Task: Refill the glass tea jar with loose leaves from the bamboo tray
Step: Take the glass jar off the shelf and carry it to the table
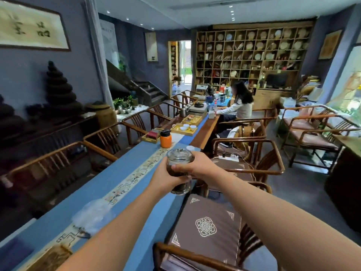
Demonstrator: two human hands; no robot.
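**Both hands hold the lidded glass tea jar above the table's near edge**

The glass tea jar [179, 170] sits at the centre of the view, lifted off the table [109, 184] and tilted slightly, its glass lid [179, 153] on top. Dark loose leaves [180, 187] fill its lower part. The left hand [166, 178] wraps the jar from the 8 o'clock side, fingers curled under and around its lower body. The right hand [195, 166] comes in from 3 o'clock, its thumb pressed across the front of the jar and its fingers curled round the far side, just below the lid.

The table runs from 7 o'clock toward 1 o'clock, covered in blue cloth with a pale patterned runner [125, 184] down its middle. At 7 o'clock from the jar, a crumpled clear plastic bag [93, 214] lies on the cloth. At the 7 o'clock corner of the view a woven brown edge [51, 258] shows; whether it is the bamboo tray cannot be told.

Just beyond the jar, at 12 o'clock, stands an orange flask [165, 138] with a dark cap. Farther along are yellow trays with white cups [185, 127]. A person in a pale top [241, 106] sits at the far end, at 1 o'clock. Wooden armchairs line both sides; the nearest, at 5 o'clock, carries a brown embroidered cushion [207, 225].
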